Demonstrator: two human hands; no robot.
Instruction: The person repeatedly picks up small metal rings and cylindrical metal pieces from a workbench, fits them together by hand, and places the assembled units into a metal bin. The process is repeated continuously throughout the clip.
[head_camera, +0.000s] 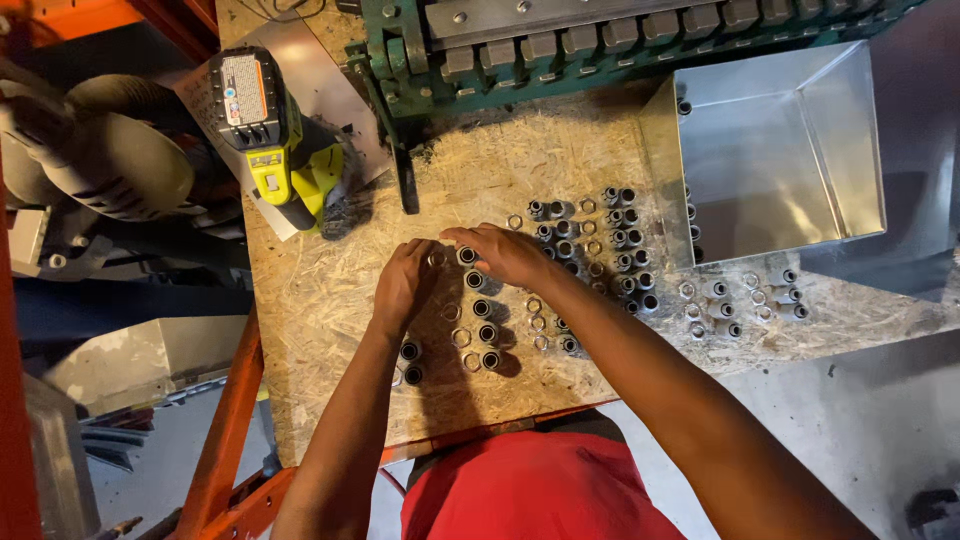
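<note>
Both my hands rest on a chipboard worktop (330, 300) among several small metal sleeves and washers. My left hand (403, 283) lies palm down, fingertips touching a washer (437, 258). My right hand (503, 253) reaches in from the right, fingertips on a short metal sleeve (467, 256). Below them, sleeves (484, 309) and washers (461, 337) stand in a column. A denser cluster of sleeves (600, 240) sits to the right of my right hand. Whether either hand actually pinches a part is hidden by the fingers.
An open sheet-metal box (860, 130) stands at the right, with more sleeves (750, 300) below it. A yellow-green cordless drill (275, 150) lies at the left. A green metal machine (420, 60) runs along the far edge. An orange rack frame (225, 430) borders the left.
</note>
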